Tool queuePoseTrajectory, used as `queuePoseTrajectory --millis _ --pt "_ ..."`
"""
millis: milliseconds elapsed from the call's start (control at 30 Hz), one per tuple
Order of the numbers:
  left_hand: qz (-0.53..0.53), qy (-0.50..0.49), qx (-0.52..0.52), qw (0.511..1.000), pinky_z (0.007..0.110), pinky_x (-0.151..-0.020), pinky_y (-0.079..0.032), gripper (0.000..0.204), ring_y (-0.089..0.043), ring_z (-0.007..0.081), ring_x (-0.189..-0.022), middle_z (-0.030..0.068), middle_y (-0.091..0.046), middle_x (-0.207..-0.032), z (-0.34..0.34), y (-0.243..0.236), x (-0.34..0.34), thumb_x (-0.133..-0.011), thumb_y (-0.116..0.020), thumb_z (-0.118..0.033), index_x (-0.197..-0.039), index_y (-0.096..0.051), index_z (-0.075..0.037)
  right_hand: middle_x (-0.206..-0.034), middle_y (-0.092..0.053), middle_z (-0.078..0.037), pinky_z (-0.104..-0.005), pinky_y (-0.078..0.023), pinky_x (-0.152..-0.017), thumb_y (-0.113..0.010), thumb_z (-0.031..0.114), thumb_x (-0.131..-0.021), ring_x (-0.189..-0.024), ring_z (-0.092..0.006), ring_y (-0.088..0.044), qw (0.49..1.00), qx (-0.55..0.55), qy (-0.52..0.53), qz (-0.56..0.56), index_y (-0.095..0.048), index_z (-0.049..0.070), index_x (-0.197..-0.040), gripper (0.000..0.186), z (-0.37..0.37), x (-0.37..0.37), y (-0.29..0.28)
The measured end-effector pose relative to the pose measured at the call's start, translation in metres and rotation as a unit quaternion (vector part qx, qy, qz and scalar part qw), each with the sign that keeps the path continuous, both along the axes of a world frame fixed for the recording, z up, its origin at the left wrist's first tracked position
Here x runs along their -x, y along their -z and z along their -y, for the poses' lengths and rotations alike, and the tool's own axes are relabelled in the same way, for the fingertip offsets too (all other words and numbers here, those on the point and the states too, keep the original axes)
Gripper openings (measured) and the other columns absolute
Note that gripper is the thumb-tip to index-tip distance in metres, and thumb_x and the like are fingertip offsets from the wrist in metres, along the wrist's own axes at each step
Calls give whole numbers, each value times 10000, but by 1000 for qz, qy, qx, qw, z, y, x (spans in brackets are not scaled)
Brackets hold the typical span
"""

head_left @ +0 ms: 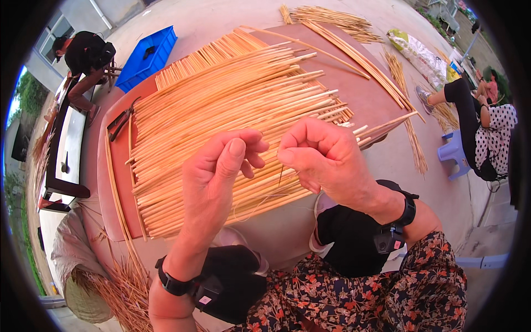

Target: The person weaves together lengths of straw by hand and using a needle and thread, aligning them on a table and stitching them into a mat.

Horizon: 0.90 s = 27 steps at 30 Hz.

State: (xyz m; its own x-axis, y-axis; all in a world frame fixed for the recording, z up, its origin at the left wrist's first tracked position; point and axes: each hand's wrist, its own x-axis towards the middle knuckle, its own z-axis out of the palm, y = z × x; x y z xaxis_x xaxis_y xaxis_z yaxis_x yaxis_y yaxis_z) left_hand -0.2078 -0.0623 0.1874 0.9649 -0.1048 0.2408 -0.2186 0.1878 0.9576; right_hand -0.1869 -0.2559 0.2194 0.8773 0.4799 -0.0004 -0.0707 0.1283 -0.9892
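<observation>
My right hand (323, 157) pinches a thin dark needle (280, 176) between thumb and forefinger, its lower end pointing down. From around it a fine pale thread (259, 203) loops loosely below both hands. My left hand (218, 169) is held up close by, its fingers curled and the thumb against the forefinger; whatever is in that grip is too small to make out. Beneath both hands lies a wide mat of peeled, straw-coloured stalks (204, 113), laid side by side on a reddish-brown table (119, 207).
Black-handled pliers or cutters (120, 120) lie at the table's left edge. Loose stalks (359, 61) rest along the far right. Beyond are a blue crate (146, 58), stalk bundles (332, 21), a purple stool (454, 155) and two people. A sack (83, 260) stands at lower left.
</observation>
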Motion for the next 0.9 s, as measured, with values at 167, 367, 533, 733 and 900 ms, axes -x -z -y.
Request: queuePoseTrajectory --millis 167,367,533,733,900 --pt "-14 60 166 984 239 -777 -503 234 -620 133 -914 82 -641 -1071 16 3 5 -925 -630 -83 -1126 -615 36 -650 -518 26 -187 -368 -434 -578 97 -944 -465 -28 -430 999 -21 -20 -22 -570 27 -916 75 0 1 0" --pt "67 8 113 991 219 -781 -488 261 -601 116 -903 38 -608 -956 17 3 2 -828 -683 77 -1074 -637 4 -662 -513 31 -187 -371 -429 -582 119 -948 -460 -28 -429 997 -46 -44 -54 -563 31 -933 91 -1 4 -4" --pt "76 4 70 995 204 -690 -443 60 -530 72 -766 10 -570 -876 12 2 0 -885 -655 8 -916 -606 -8 -660 -503 36 -190 -372 -421 -588 139 -947 -450 -26 -433 992 -37 -67 -98 -553 33 -944 112 -3 2 -9" --pt "24 20 134 991 227 -676 -464 129 -544 89 -741 12 -559 -828 17 3 1 -955 -607 -143 -904 -576 -28 -656 -508 35 -192 -372 -412 -584 129 -944 -439 -27 -448 992 -26 -64 -108 -549 29 -938 106 -3 2 -10" --pt "-32 -1 194 980 254 -688 -497 146 -573 104 -757 33 -593 -842 12 0 -2 -959 -601 -169 -937 -574 -28 -605 -547 34 -185 -343 -392 -610 122 -912 -453 -9 -463 999 0 31 12 -606 19 -897 104 -2 4 -4"
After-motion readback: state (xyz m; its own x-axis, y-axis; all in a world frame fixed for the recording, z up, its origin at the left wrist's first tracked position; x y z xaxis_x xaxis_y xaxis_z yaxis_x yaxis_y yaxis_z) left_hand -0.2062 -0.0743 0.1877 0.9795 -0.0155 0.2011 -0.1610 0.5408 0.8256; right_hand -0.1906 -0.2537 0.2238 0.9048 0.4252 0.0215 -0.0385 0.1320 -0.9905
